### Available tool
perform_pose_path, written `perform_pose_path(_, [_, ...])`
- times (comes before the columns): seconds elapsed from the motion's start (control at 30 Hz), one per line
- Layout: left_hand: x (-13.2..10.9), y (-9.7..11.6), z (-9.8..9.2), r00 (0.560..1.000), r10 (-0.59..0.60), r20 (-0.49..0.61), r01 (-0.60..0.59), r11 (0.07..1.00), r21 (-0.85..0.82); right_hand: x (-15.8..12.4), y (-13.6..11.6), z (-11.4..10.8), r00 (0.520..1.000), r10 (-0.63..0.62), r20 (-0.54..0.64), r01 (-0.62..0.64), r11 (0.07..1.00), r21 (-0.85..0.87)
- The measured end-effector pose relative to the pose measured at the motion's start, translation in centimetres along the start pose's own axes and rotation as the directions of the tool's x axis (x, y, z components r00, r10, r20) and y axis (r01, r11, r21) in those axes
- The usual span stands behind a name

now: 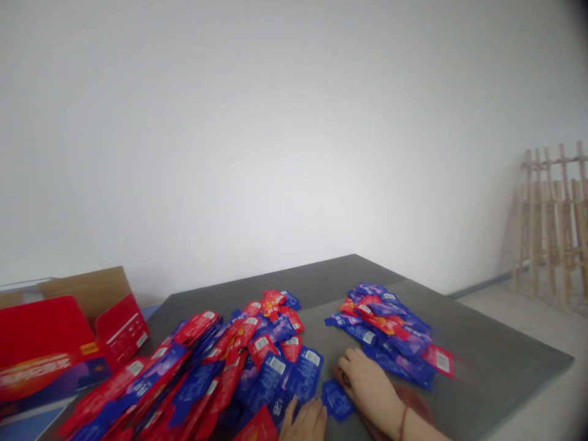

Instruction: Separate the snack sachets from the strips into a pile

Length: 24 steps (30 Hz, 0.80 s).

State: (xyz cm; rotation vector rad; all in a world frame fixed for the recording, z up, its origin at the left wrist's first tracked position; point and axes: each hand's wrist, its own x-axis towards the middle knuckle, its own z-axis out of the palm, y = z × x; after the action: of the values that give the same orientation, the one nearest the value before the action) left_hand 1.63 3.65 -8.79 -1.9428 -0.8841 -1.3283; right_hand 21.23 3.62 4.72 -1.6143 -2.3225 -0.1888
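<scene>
Table edge [514, 395] lies well right of the right-hand packet pile [390, 327] — nearer me, my right hand [365, 380] curls, left hand [305, 421] flatter; can't tell grips.

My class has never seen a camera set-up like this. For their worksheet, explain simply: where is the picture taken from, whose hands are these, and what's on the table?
There is no robot, just one person's bare hands, seen from a camera worn on their head. On the grey table lie a large heap of red and blue packets and a smaller heap. The left hand is beside the large heap; the right hand is by a single blue packet. Whether either hand grips anything is unclear.
</scene>
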Motion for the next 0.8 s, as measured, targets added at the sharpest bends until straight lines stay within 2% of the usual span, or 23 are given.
perform_pose_path(0.07, [0.2, 0.1, 0.1, 1.000, -0.012, -0.013, 0.012, 1.000, -0.011, -0.3, 1.6, -0.3, 0.998, 0.055, -0.028, -0.055, 0.998, -0.006])
perform_pose_path(0.13, [0.3, 0.2, 0.2, 1.000, -0.015, -0.013, 0.015, 1.000, -0.015, -0.8, 2.2, -0.6, 0.998, 0.056, -0.035, -0.057, 0.998, -0.005])
perform_pose_path(0.23, [0.1, 0.1, 0.1, 1.000, 0.005, 0.011, -0.006, 1.000, 0.015, -1.6, 1.2, -0.5, 1.000, -0.026, -0.013, 0.026, 0.999, 0.030])
perform_pose_path(0.33, [-0.2, -0.2, -0.4, 0.984, 0.057, 0.170, -0.073, 0.993, 0.090, -2.0, -1.2, -0.3, 0.979, -0.198, 0.052, 0.193, 0.977, 0.092])
perform_pose_path(0.43, [-0.4, -0.5, -1.0, 0.930, 0.084, 0.358, -0.132, 0.985, 0.113, -1.8, -2.7, -0.4, 0.951, -0.288, 0.114, 0.274, 0.954, 0.118])
perform_pose_path(0.5, [-0.5, -0.7, -1.2, 0.911, 0.096, 0.400, -0.148, 0.984, 0.103, -1.4, -2.3, -0.6, 0.964, -0.241, 0.111, 0.229, 0.967, 0.111])
perform_pose_path(0.6, [-0.6, -0.9, -1.0, 0.926, 0.130, 0.354, -0.173, 0.981, 0.092, -0.8, 0.3, -0.9, 0.997, -0.059, 0.054, 0.055, 0.996, 0.073])
perform_pose_path(0.67, [-0.2, -1.0, -1.0, 0.927, 0.130, 0.353, -0.166, 0.983, 0.074, -0.6, 2.2, -1.1, 0.999, 0.050, 0.021, -0.051, 0.997, 0.056])
perform_pose_path(0.7, [0.3, -0.9, -1.2, 0.912, 0.106, 0.396, -0.141, 0.988, 0.059, -0.7, 2.9, -1.1, 0.997, 0.074, 0.014, -0.075, 0.996, 0.055])
perform_pose_path(0.73, [1.1, -0.7, -1.6, 0.878, 0.061, 0.475, -0.092, 0.995, 0.043, -0.8, 3.5, -1.1, 0.997, 0.079, 0.010, -0.080, 0.995, 0.055])
perform_pose_path(0.77, [2.2, -0.5, -2.1, 0.827, 0.014, 0.562, -0.035, 0.999, 0.027, -1.0, 3.8, -1.0, 0.998, 0.067, 0.007, -0.068, 0.996, 0.059])
perform_pose_path(0.8, [3.6, -0.2, -2.8, 0.744, -0.070, 0.664, 0.062, 0.997, 0.037, -1.2, 3.9, -0.9, 0.999, 0.046, 0.002, -0.046, 0.997, 0.066])
